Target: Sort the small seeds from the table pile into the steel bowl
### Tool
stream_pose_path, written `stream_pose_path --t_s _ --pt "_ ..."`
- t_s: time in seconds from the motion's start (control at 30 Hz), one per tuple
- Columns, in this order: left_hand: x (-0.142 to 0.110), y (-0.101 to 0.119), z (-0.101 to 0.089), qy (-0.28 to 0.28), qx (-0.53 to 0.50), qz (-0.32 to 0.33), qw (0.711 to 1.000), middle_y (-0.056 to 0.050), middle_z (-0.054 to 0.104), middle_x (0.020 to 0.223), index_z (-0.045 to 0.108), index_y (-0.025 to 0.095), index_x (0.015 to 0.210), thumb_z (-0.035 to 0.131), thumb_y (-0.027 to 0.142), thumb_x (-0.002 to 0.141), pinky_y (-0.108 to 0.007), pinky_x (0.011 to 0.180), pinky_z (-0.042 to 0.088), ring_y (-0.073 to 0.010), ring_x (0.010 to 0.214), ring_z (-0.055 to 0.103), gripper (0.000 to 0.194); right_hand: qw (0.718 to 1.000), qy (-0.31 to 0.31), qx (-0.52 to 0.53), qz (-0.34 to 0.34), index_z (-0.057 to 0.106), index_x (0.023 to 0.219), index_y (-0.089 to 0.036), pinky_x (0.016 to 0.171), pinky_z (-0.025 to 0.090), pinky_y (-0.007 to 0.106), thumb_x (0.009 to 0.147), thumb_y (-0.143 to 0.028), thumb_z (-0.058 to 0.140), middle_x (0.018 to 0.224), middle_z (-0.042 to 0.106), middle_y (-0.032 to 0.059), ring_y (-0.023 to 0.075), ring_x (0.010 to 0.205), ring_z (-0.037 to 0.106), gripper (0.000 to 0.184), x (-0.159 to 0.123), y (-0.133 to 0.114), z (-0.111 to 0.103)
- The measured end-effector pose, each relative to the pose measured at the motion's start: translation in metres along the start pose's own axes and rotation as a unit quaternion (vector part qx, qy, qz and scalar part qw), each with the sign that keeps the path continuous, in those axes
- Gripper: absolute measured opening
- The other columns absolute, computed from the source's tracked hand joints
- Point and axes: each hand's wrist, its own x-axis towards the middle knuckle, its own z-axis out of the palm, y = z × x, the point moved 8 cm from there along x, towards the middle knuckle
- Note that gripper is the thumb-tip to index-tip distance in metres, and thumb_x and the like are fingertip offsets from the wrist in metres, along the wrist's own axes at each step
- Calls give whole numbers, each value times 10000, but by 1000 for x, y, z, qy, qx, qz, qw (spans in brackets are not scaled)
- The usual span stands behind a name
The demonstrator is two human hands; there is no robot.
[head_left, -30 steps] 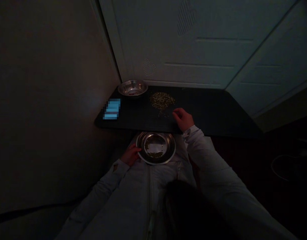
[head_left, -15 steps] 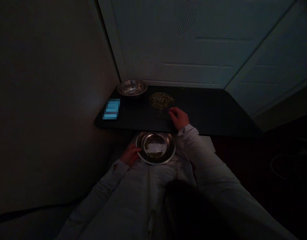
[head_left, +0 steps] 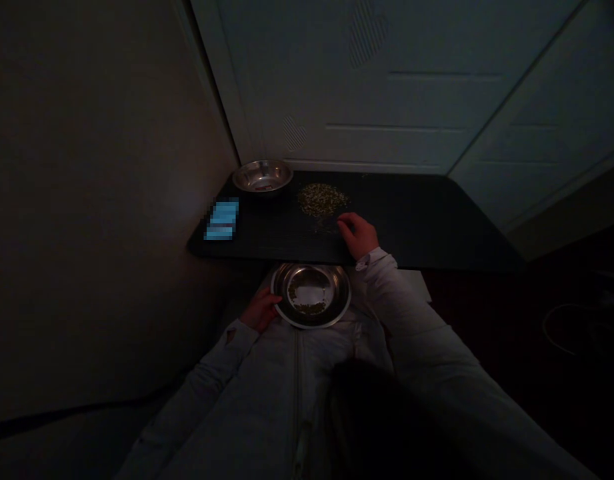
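Note:
On my lap, under the table's front edge, sits a metal bowl (head_left: 339,307) with small greenish seeds or beans (head_left: 309,309) along its inner bottom. My left hand (head_left: 261,311) grips its left rim, thumb over the edge. Over the dark table my right hand (head_left: 357,235) is closed, thumb and fingertips pinched together; what they hold, if anything, is too small to make out. Just beyond those fingertips lies a spread pile of pale and greenish seeds or beans (head_left: 323,199). A few faint bits (head_left: 325,225) lie between pile and hand.
A second metal bowl (head_left: 263,177) stands at the back left of the dark table (head_left: 427,220). In front of it lies a blurred, lit phone-like screen (head_left: 221,220). A white panelled door (head_left: 307,80) rises behind the table, and a wall (head_left: 97,200) is close on the left.
Both hands and the lap bowl stay nearly in place. The view has shifted very slightly.

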Motion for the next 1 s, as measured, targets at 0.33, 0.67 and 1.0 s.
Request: stream_pose_path --t_s 0.33,0.67,1.0 --pt "2 -2 -4 13 7 -8 1000 -32 677 830 638 172 918 658 83 519 -294 714 463 -209 829 603 409 999 -30 -2 -31 604 865 -203 815 418 332 787 -295 429 904 641 54 180 857 572 213 0 -3 6" --pt "3 -3 -3 -4 15 -2 1000 -45 676 848 630 169 938 663 119 524 -316 743 457 -223 849 604 418 999 -37 26 -14 601 859 -202 787 428 322 778 -324 445 896 640 44 172 844 571 215 -3 -7 5" --pt "2 -1 -3 19 0 -8 1000 -28 679 804 641 167 889 657 72 513 -291 713 464 -203 813 605 388 999 -39 26 9 608 857 -198 746 431 308 771 -335 449 878 642 37 165 798 564 227 -3 -4 4"
